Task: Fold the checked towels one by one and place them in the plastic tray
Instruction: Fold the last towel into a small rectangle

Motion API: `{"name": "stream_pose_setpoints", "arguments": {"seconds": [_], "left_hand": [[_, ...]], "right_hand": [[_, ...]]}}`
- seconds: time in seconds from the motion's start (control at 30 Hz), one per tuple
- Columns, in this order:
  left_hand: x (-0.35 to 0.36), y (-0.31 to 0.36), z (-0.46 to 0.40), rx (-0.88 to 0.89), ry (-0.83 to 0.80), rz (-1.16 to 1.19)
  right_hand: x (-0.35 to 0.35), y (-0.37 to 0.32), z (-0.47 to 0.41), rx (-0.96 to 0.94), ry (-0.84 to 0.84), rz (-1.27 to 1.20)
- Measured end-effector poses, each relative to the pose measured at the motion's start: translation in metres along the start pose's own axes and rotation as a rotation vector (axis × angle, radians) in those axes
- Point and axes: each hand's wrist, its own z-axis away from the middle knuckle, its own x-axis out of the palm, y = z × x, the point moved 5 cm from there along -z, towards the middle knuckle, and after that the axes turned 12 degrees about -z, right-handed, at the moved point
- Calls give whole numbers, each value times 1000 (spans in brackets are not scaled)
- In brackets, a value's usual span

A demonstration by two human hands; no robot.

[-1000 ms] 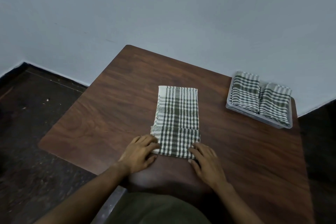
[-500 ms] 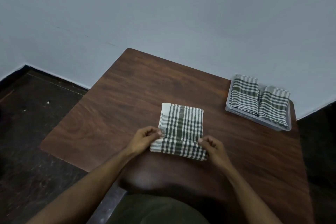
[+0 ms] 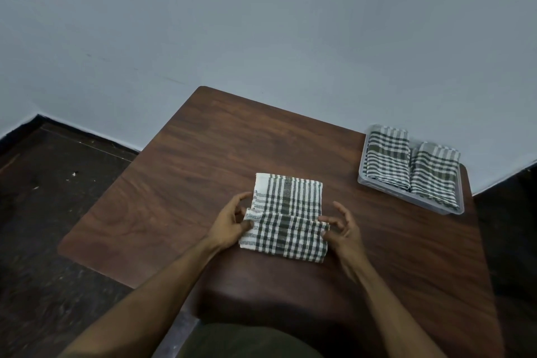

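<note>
A green-and-white checked towel (image 3: 287, 218) lies on the brown table (image 3: 203, 171), its near part folded over into a flap. My left hand (image 3: 229, 227) is at the flap's left edge, its thumb touching the cloth and its fingers loosened. My right hand (image 3: 341, 229) is at the flap's right edge with fingers spread, only the tips touching the towel. The clear plastic tray (image 3: 406, 200) stands at the table's far right corner. Inside it are two folded checked towels (image 3: 388, 160) (image 3: 433, 174), side by side.
The table's far edge meets a pale wall (image 3: 261, 38). Dark floor (image 3: 58, 212) lies off the table's left edge. Bare tabletop stretches left of the towel and between the towel and the tray.
Both hands carried the towel's near end over and away, making a wider flap. Their pinch on the fold has loosened, and the fingers now spread at its two ends.
</note>
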Motion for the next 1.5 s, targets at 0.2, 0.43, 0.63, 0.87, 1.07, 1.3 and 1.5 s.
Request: {"name": "stream_pose_setpoints", "arguments": {"seconds": [0.2,0.43,0.63,0.87,1.07,1.3,1.5], "left_hand": [[7,-6,-18,25,115,-86],[1,4,0,129,311,-446],[19,-13,26,566,64,-1082],[6,12,31,588,96,-986],[-3,13,5,88,37,-122],[8,13,-24,-199,51,159],[3,5,-23,-148,74,-415]], "right_hand": [[5,-2,-18,-70,143,62],[9,-8,17,-685,11,752],[7,32,28,-718,-279,1350],[13,0,34,-428,-424,1118],[5,-30,19,-194,-238,463],[2,-27,-22,-97,107,238],[21,4,11,-600,-221,1310]]}}
